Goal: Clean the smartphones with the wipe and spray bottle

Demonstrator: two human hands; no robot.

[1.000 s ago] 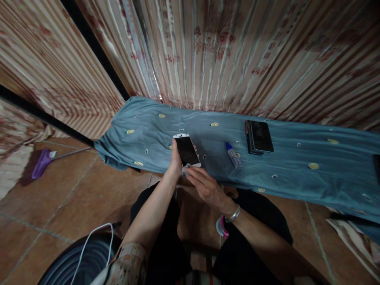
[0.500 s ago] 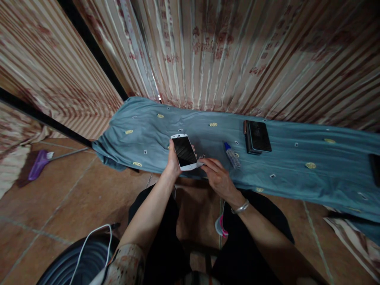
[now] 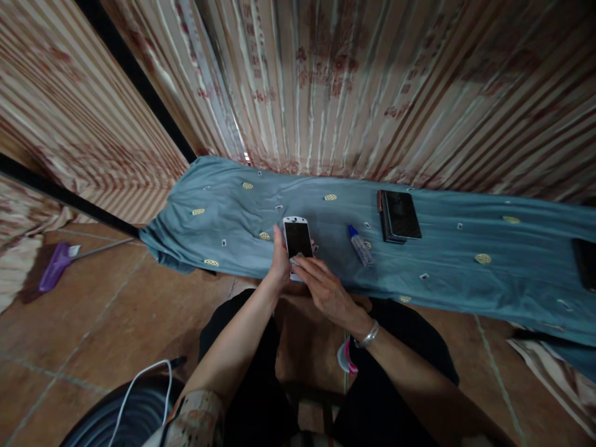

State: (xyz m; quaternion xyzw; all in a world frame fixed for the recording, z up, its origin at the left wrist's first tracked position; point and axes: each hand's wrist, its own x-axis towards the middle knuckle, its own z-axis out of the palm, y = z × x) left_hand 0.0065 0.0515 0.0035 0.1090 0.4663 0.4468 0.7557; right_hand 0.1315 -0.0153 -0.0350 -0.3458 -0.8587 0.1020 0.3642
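My left hand (image 3: pixel 279 261) grips a white smartphone (image 3: pixel 298 237) with a dark screen, thumb along its left edge and fingertips showing at the right edge. Over the lower part of the screen lies my right hand (image 3: pixel 326 287), its fingers pressed together on a small greyish cloth or tissue (image 3: pixel 295 261), mostly hidden under them. To the right, on the blue patterned cloth (image 3: pixel 242 236), lies a clear spray bottle or tube with a blue cap (image 3: pixel 361 247).
Farther right a dark tablet or phone (image 3: pixel 403 214) rests on a dark case, and another dark device (image 3: pixel 584 264) sits at the right edge. Striped curtains (image 3: pixel 298 93) hang behind. On the floor are a purple broom (image 3: pixel 54 267) and a black ribbed tub (image 3: pixel 121 413) with a white cable.
The phone has moved a little right and turned more upright. My right hand has shifted left, from the phone's lower right corner onto the lower screen.
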